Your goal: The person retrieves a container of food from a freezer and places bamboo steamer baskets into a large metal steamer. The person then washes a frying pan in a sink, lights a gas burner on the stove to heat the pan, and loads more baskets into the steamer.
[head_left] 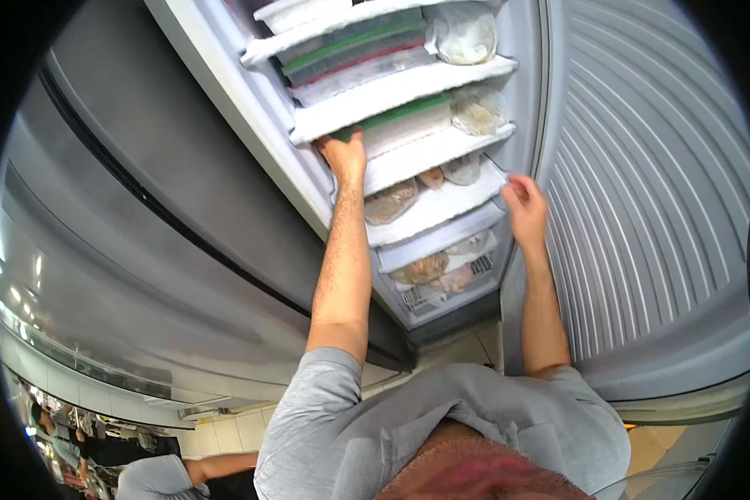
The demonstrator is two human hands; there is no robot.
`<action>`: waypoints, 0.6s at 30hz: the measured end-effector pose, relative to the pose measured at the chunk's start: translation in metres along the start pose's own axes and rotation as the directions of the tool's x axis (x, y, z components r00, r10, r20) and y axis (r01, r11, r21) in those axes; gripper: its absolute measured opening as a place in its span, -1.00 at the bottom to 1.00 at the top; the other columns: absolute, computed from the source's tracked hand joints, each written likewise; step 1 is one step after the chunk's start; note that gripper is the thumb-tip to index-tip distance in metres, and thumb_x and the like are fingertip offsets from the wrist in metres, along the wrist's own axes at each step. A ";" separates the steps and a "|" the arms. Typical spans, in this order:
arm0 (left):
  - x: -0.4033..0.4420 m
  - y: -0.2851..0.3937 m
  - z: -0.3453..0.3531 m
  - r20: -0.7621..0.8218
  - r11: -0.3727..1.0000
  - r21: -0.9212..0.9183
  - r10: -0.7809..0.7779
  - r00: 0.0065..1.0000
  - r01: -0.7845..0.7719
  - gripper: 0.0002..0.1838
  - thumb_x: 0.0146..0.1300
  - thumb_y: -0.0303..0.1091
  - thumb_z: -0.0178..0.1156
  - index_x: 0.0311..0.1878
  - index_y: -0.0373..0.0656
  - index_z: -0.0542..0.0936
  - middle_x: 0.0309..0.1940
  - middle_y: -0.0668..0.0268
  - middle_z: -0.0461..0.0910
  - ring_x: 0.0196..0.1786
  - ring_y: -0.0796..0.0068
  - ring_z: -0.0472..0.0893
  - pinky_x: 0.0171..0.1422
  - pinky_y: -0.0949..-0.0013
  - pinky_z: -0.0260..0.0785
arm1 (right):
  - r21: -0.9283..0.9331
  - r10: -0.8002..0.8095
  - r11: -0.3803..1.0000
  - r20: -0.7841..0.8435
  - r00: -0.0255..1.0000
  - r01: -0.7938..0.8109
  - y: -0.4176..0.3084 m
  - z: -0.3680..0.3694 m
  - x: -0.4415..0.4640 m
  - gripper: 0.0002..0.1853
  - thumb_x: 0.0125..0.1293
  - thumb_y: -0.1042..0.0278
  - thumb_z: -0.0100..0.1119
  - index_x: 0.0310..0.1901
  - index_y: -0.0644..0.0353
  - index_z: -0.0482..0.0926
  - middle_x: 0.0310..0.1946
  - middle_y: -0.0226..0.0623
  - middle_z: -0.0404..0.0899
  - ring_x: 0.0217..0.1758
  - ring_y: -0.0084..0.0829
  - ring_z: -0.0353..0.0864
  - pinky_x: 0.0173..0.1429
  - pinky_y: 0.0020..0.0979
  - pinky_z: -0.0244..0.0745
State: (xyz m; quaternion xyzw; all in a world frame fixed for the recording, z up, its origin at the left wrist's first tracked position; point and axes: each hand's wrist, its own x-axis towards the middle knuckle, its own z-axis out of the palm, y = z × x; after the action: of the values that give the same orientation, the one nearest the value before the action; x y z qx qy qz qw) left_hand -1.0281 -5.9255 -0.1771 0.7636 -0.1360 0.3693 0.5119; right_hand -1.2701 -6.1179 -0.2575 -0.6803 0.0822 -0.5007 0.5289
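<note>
Left of the left hand (pixel 343 154) stands a shiny grey cabinet (pixel 133 275), light glinting on its far side; well below that hand, pale tiles cover the floor (pixel 243 431).

Shelves (pixel 404 100) glare bright white; fisheye edges bend into black.

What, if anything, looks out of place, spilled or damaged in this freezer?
The freezer shelves look odd: their front edges carry a lumpy white crust, apparently frost, rather than a smooth rim. It shows on several levels, including just above the left hand at the green-lidded container. No spill or breakage is visible.
</note>
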 end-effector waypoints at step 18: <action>0.017 0.009 -0.011 0.311 0.939 -0.199 -0.212 0.927 0.281 -0.44 0.00 -0.46 0.28 0.07 -0.46 0.35 -0.01 -0.02 0.45 -0.44 0.25 0.64 -0.54 0.42 0.48 | 0.038 0.132 0.988 0.294 0.947 -0.150 0.059 0.143 0.225 -0.48 -0.15 0.46 0.37 -0.05 0.29 0.49 -0.14 -0.15 0.56 -0.01 -0.23 0.48 0.11 -0.31 0.34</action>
State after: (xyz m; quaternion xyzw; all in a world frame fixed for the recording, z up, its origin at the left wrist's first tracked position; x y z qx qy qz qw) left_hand -1.0258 -5.9169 -0.1567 0.7523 -0.1541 0.1686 0.6180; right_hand -1.0267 -6.1964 -0.1626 -0.7226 0.0370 -0.3586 0.5898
